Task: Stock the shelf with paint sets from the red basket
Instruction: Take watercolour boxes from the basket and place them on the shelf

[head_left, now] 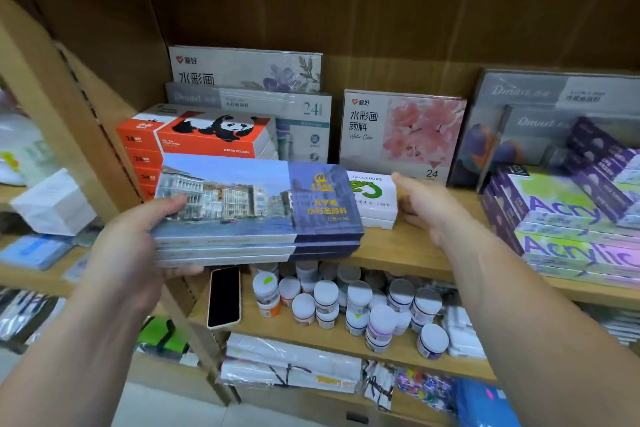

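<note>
Our left hand [135, 246] grips the stack of paint sets [256, 215] by its nine-o'clock end, long axis running nine to three above the shelf [391, 248] edge. Our right hand [426, 208], fingers relaxed and empty, hovers at three o'clock, nearest the free end.

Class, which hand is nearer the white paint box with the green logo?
Right. The right hand is just right of the white paint box; the left hand grips stacked paint sets further left.

white box [375, 198] half hidden by paint sets [256, 208] | Acrylic boxes [568, 218] cut by right edge
</note>
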A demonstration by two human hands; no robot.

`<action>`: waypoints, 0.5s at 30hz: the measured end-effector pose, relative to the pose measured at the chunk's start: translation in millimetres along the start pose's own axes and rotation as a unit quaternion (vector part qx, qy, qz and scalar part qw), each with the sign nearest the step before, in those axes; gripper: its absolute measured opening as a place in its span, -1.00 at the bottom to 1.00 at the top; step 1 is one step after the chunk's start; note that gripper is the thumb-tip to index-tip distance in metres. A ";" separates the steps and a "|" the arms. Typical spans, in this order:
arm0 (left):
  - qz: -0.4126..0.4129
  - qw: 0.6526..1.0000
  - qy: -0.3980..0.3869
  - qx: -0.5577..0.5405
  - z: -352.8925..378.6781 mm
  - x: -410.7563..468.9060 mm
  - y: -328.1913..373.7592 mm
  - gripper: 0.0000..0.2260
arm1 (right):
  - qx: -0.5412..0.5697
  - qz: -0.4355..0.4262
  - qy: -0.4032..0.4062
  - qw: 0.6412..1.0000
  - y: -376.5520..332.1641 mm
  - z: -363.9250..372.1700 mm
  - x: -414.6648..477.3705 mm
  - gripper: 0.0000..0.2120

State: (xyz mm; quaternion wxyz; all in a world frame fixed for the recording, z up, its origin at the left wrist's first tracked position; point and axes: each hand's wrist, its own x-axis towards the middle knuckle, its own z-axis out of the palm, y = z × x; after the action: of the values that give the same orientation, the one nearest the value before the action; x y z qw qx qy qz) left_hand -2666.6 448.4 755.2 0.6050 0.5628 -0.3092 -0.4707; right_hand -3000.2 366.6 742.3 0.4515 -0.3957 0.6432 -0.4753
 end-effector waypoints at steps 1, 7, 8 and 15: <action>0.002 1.000 0.004 0.005 -5.1 -1.1 0.2 -0.86 | 0.002 0.016 -0.014 1.000 -0.8 5.3 1.6 -0.77; -0.005 0.999 0.034 -0.003 -14.8 -2.6 -5.8 -0.89 | 0.049 0.045 0.010 0.998 -2.7 25.2 8.2 -0.71; -0.007 0.999 0.034 -0.004 -13.0 -2.5 -6.6 -0.89 | 0.056 0.046 0.012 0.997 -3.0 25.8 8.5 -0.73; -0.022 0.999 0.031 -0.022 -7.3 0.7 -9.7 -0.89 | 0.129 0.062 0.008 0.990 -6.3 19.9 8.9 -0.87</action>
State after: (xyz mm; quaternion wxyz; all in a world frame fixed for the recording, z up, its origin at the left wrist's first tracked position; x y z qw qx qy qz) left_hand -2661.9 451.3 744.4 0.6158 0.5708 -0.2673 -0.4729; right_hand -2983.1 351.7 743.8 0.5221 -0.2894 0.6033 -0.5288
